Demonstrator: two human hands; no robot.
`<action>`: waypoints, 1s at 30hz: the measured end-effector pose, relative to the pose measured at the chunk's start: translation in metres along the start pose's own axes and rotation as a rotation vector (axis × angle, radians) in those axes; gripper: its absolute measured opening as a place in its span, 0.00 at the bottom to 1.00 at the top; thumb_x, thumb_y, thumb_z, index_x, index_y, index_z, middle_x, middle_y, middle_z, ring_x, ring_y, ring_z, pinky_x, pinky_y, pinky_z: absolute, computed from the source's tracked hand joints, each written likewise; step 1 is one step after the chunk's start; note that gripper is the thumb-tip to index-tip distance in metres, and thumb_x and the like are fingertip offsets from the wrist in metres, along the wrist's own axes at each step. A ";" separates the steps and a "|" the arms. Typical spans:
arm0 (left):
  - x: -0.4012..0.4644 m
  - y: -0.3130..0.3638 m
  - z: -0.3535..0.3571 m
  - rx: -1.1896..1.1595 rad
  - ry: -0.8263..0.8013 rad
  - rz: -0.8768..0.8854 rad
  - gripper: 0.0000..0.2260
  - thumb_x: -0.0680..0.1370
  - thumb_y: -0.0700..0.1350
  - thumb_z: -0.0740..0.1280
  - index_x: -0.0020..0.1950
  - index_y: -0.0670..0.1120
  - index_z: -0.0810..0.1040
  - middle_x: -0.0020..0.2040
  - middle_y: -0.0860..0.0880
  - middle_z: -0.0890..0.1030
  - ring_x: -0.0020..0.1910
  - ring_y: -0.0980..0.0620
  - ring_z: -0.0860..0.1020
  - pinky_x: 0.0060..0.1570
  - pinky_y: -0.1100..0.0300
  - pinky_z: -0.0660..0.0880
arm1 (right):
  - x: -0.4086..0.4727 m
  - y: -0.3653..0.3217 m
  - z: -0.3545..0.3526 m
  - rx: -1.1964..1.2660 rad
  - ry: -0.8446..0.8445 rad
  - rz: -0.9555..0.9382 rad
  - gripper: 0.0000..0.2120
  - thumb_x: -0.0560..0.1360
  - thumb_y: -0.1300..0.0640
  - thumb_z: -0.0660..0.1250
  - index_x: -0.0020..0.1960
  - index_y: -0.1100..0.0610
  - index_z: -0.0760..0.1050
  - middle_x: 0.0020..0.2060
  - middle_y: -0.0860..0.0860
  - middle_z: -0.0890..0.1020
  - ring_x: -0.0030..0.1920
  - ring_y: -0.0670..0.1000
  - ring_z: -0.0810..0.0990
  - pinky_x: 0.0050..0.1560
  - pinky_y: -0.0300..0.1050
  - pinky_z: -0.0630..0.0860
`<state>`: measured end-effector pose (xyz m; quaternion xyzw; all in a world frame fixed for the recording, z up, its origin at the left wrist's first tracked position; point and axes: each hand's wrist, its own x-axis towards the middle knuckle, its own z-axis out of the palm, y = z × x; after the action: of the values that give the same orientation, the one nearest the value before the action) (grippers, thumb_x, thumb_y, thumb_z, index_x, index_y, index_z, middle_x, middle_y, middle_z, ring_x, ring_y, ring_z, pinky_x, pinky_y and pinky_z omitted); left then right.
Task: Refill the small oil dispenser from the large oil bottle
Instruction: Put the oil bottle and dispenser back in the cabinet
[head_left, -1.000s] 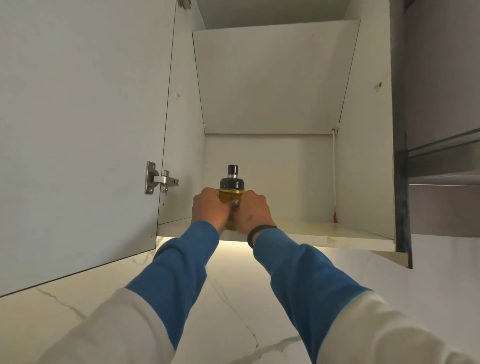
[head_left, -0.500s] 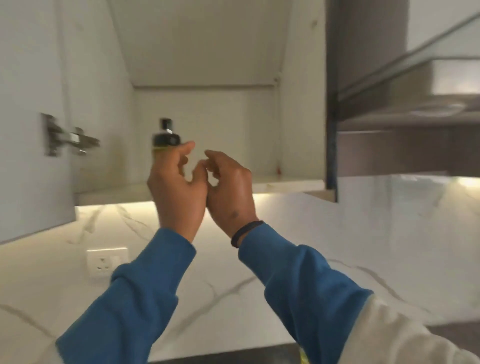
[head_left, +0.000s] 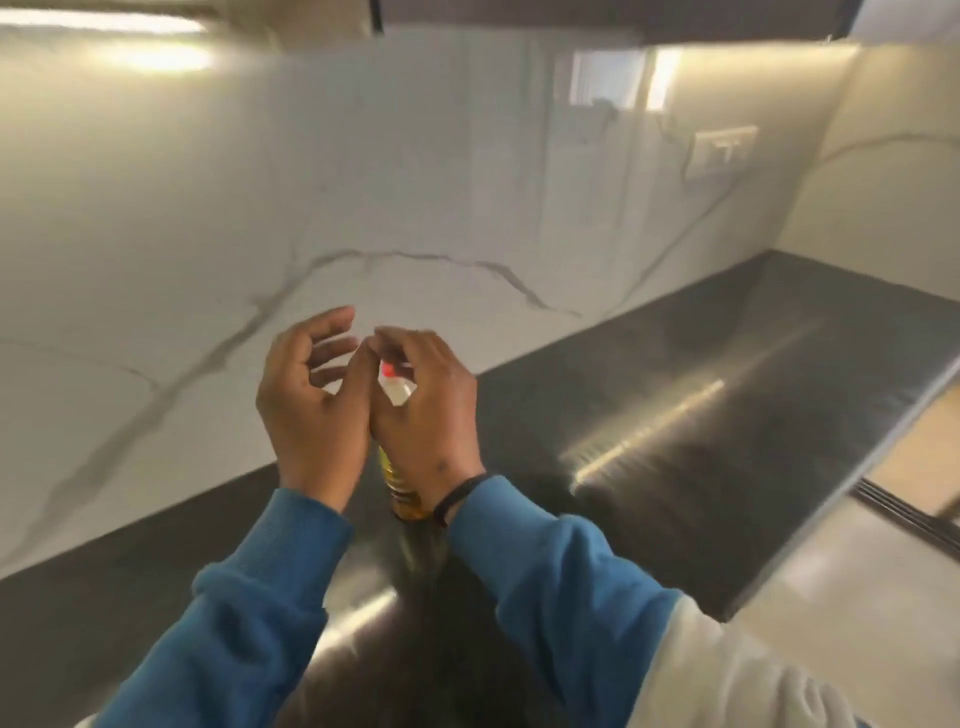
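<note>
Dark glossy countertop (head_left: 727, 415) against white marble-veined backsplash (head_left: 260, 208); wall switch plate (head_left: 722, 150) upper right; under-cabinet light strip (head_left: 104, 22).

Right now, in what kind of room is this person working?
Most likely a home kitchen: a dark countertop meets a marble-look backsplash, with a wall switch plate and lighting under the cabinets.

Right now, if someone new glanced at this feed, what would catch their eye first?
The two hands raised at centre: the right hand curls round a bottle of yellow oil with a white, red-tipped top, while the left hand hovers beside it with fingers spread. Behind them runs the veined marble wall, and the dark glossy counter stretches to the right.
</note>
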<state>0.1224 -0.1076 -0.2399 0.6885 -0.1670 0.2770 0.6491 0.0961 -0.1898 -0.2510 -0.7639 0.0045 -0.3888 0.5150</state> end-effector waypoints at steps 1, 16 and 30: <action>-0.010 -0.022 0.004 -0.006 -0.028 -0.091 0.15 0.76 0.41 0.73 0.61 0.50 0.78 0.60 0.50 0.81 0.56 0.57 0.81 0.52 0.61 0.78 | -0.010 0.018 -0.002 -0.035 -0.038 0.067 0.15 0.75 0.56 0.70 0.61 0.55 0.78 0.54 0.49 0.80 0.53 0.45 0.79 0.56 0.44 0.78; -0.082 -0.189 0.018 0.033 -0.412 -0.621 0.35 0.71 0.35 0.77 0.75 0.47 0.67 0.65 0.51 0.79 0.63 0.56 0.79 0.64 0.58 0.75 | -0.070 0.174 0.020 -0.230 -0.379 0.593 0.34 0.75 0.60 0.69 0.77 0.51 0.59 0.72 0.53 0.69 0.70 0.51 0.70 0.68 0.40 0.65; -0.067 -0.197 0.028 0.175 -0.273 -0.600 0.28 0.61 0.46 0.82 0.59 0.52 0.78 0.52 0.54 0.84 0.52 0.56 0.83 0.55 0.55 0.81 | -0.052 0.186 0.029 -0.205 -0.387 0.530 0.18 0.69 0.60 0.70 0.57 0.49 0.73 0.50 0.47 0.80 0.49 0.48 0.80 0.52 0.52 0.81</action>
<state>0.1903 -0.1236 -0.4374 0.7908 -0.0177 -0.0077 0.6117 0.1503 -0.2335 -0.4337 -0.8436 0.1441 -0.0867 0.5100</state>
